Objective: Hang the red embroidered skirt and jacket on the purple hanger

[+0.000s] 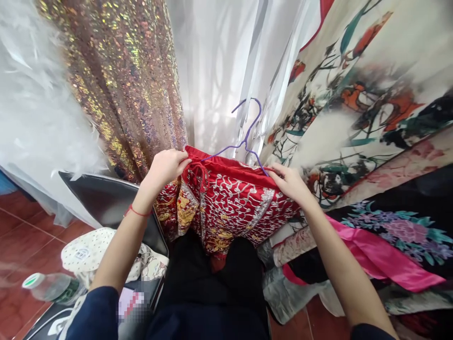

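A red skirt (233,203) with silver and gold embroidery hangs between my two hands, its waistband stretched sideways. At the waistband's left end, my left hand (169,165) pinches the red cloth beside a tied red drawstring (203,177). My right hand (288,182) grips the right end, thumb on the front, close to one arm of the hanger. The purple wire hanger (245,140) stands up out of the waistband with its hook above. Both its lower arms run down inside the skirt, where their ends are hidden.
Gold sequined cloth (123,71) and white feathery fabric (42,94) hang at the left. Floral garments (382,108) hang at the right, above a pink ribbon (382,255). Left of my legs, a dark chair (99,193) stands near a spotted cloth item (88,248) and a plastic bottle (53,287).
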The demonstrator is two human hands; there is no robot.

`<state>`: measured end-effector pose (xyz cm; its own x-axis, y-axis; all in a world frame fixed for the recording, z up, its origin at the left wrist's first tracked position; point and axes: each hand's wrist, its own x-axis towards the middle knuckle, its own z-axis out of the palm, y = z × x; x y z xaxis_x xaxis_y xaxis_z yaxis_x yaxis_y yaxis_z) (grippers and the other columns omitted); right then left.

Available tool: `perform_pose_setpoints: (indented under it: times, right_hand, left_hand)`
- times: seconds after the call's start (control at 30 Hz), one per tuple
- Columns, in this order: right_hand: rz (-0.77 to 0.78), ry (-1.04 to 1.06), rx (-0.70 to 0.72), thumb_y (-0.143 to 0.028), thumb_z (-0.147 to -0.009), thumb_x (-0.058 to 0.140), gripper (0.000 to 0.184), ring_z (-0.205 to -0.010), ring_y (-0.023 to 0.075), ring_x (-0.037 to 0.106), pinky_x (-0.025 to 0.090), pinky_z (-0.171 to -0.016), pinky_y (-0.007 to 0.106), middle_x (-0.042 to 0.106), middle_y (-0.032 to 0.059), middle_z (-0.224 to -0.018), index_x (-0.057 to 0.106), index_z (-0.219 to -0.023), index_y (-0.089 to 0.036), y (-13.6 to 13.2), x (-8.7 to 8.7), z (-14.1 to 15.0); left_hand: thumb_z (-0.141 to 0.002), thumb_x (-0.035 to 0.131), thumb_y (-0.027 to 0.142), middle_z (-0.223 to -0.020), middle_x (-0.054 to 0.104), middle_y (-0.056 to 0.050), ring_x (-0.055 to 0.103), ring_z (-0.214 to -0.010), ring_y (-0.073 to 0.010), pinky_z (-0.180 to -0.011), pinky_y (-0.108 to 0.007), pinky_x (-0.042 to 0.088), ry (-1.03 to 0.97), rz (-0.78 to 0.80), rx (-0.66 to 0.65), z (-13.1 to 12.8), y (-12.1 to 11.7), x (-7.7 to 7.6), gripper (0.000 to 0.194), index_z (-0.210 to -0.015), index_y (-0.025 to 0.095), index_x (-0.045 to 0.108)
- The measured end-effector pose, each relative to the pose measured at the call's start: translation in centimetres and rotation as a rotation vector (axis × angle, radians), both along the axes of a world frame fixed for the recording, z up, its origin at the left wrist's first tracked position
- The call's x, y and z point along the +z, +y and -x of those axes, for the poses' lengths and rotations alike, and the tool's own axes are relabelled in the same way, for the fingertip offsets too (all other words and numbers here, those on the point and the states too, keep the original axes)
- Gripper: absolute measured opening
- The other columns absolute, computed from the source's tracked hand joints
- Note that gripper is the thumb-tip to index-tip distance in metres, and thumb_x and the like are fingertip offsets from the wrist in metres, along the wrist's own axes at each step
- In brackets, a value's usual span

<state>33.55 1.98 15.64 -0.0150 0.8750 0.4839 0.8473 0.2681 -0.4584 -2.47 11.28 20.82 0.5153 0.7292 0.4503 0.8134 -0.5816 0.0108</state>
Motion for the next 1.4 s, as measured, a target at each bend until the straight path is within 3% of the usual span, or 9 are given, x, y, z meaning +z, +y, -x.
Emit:
perform_pose_setpoints:
  times: [0.17, 0.27, 0.37, 0.47, 0.6, 0.7, 0.83, 1.1, 1.4]
  right_hand:
    - [0.059, 0.153, 0.099, -0.048, -0.095, 0.05, 0.032, -0.078, 0.0186, 0.061, 0.046, -0.074, 0.029, 0.068, 0.0019, -0.084, 0.066, -0.087, -0.021, -1.7, 0.8, -1.3]
    - [-0.117, 0.373, 0.016, -0.048, -0.092, 0.055, 0.029, -0.075, 0.0175, 0.058, 0.046, -0.072, 0.029, 0.063, 0.001, -0.08, 0.061, -0.081, -0.022, -2.6, 0.7, -2.7]
    - [-0.341, 0.469, -0.108, -0.048, -0.091, 0.056, 0.027, -0.072, 0.0169, 0.054, 0.045, -0.07, 0.03, 0.056, 0.0008, -0.077, 0.058, -0.08, -0.024, -3.4, 0.1, -3.5]
    - [-0.374, 0.447, -0.172, -0.047, -0.092, 0.054, 0.027, -0.072, 0.0171, 0.052, 0.045, -0.07, 0.031, 0.055, 0.0011, -0.076, 0.058, -0.08, -0.023, -4.0, -0.7, -3.4]
    - [-0.381, 0.417, -0.202, -0.045, -0.093, 0.052, 0.025, -0.075, 0.0172, 0.053, 0.046, -0.072, 0.03, 0.057, 0.0014, -0.077, 0.058, -0.082, -0.023, -4.6, -1.9, -2.5]
    - [-0.368, 0.402, -0.245, -0.046, -0.094, 0.05, 0.027, -0.075, 0.0179, 0.054, 0.046, -0.072, 0.03, 0.059, 0.002, -0.078, 0.059, -0.084, -0.023, -5.2, -2.2, -1.8]
    - [-0.313, 0.391, -0.233, -0.046, -0.093, 0.052, 0.026, -0.076, 0.0185, 0.057, 0.048, -0.074, 0.03, 0.063, 0.0025, -0.08, 0.062, -0.086, -0.023, -6.4, -2.3, -1.4]
    - [-0.298, 0.404, -0.289, -0.044, -0.093, 0.053, 0.026, -0.073, 0.0171, 0.059, 0.047, -0.068, 0.028, 0.066, 0.0022, -0.079, 0.064, -0.088, -0.022, -8.4, -3.0, -2.4]
    - [-0.541, 0.117, -0.615, -0.054, -0.094, 0.053, 0.035, -0.073, 0.0238, 0.065, 0.052, -0.067, 0.036, 0.07, 0.0092, -0.08, 0.069, -0.089, -0.023, -11.8, 2.1, -2.8]
  left_hand:
    - [-0.098, 0.044, 0.036, -0.08, 0.064, -0.006, 0.055, -0.081, -0.0199, -0.082, -0.034, 0.046, -0.324, -0.169, -0.234, -1.6, -1.8, 1.0, 0.03, -0.075, 0.021, 0.056]
    - [-0.098, 0.046, 0.036, -0.089, 0.062, -0.006, 0.055, -0.091, -0.0198, -0.09, -0.036, 0.045, -0.482, -0.225, -0.321, -2.5, -2.9, 3.1, 0.027, -0.077, 0.022, 0.056]
    - [-0.096, 0.048, 0.036, -0.088, 0.062, -0.005, 0.055, -0.089, -0.0192, -0.089, -0.037, 0.045, -0.332, -0.123, -0.45, -3.6, -3.5, 3.9, 0.03, -0.071, 0.02, 0.055]
    - [-0.093, 0.052, 0.038, -0.075, 0.059, -0.003, 0.054, -0.074, -0.0172, -0.076, -0.034, 0.044, -0.092, -0.041, -0.485, -5.2, -4.1, 3.0, 0.034, -0.064, 0.02, 0.055]
    - [-0.096, 0.053, 0.039, -0.089, 0.067, -0.007, 0.06, -0.085, -0.021, -0.077, -0.036, 0.045, -0.155, -0.293, -0.404, -9.0, -5.0, 1.1, 0.026, -0.086, 0.019, 0.065]
    - [-0.096, 0.055, 0.034, -0.113, 0.067, -0.01, 0.059, -0.107, -0.0259, -0.09, -0.041, 0.045, -0.135, -0.416, -0.553, -12.6, -5.1, 0.3, 0.021, -0.106, 0.019, 0.065]
    - [-0.094, 0.06, 0.042, -0.108, 0.066, -0.012, 0.056, -0.107, -0.0295, -0.095, -0.046, 0.043, -0.053, -0.392, -0.641, -16.0, -4.0, -0.6, 0.025, -0.101, 0.018, 0.065]
    - [-0.083, 0.061, 0.07, -0.088, 0.064, -0.006, 0.054, -0.09, -0.0232, -0.089, -0.04, 0.043, -0.068, -0.271, -0.778, -15.3, -2.0, -0.8, 0.052, -0.088, 0.019, 0.063]
    - [-0.08, 0.069, 0.064, -0.103, 0.063, -0.01, 0.055, -0.104, -0.0283, -0.094, -0.044, 0.046, -0.212, -0.266, -0.682, -16.0, -1.8, -2.2, 0.048, -0.091, 0.018, 0.062]
